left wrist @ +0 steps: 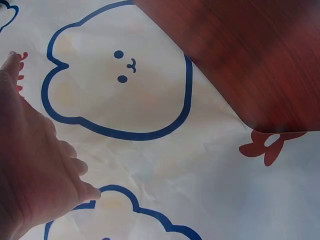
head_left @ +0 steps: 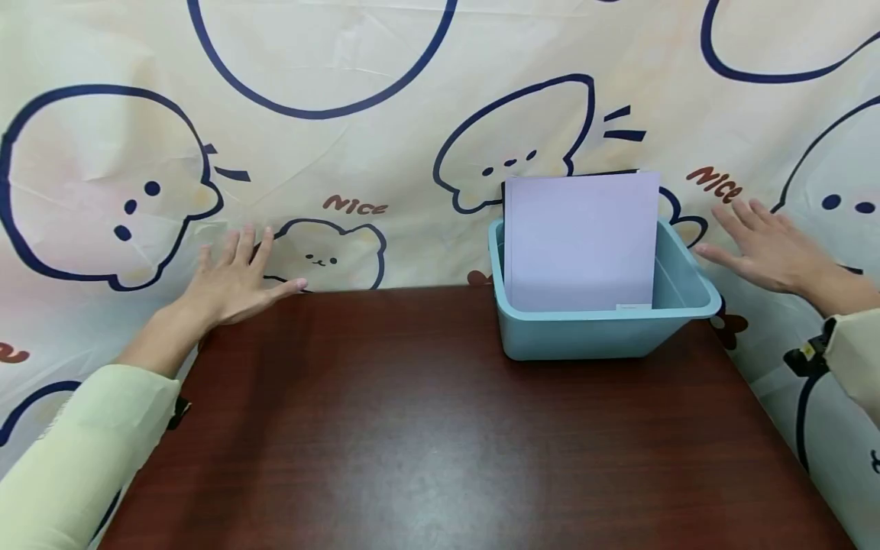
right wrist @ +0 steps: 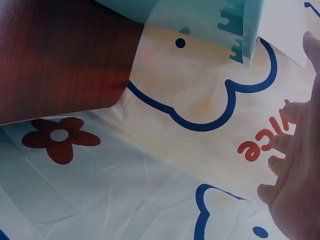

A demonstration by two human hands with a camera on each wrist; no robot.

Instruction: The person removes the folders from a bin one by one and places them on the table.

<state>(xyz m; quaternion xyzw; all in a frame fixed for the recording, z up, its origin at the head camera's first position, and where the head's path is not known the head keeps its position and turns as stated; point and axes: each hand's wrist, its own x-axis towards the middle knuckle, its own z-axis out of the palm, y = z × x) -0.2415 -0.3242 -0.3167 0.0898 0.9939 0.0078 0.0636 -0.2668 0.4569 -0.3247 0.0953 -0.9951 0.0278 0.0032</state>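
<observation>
My left hand (head_left: 230, 283) is spread out with straight fingers over the far left corner of the table, holding nothing. On the far right, my right hand (head_left: 773, 248) hovers beside the blue plastic basin (head_left: 577, 336), fingers extended and nothing in them. Pale lilac sheets or folders (head_left: 580, 244) stand upright in the basin, with a dark edge showing behind them. In the left wrist view, the left hand (left wrist: 40, 165) appears at the left side. The right wrist view has the right hand (right wrist: 297, 165) along its right edge, apart from the basin (right wrist: 200, 17).
The dark brown wooden table (head_left: 412, 428) has its far edge against a cream cloth (head_left: 385, 153) printed with cartoon outlines. That cloth also drops down past both sides of the table. The basin stands at the far right corner.
</observation>
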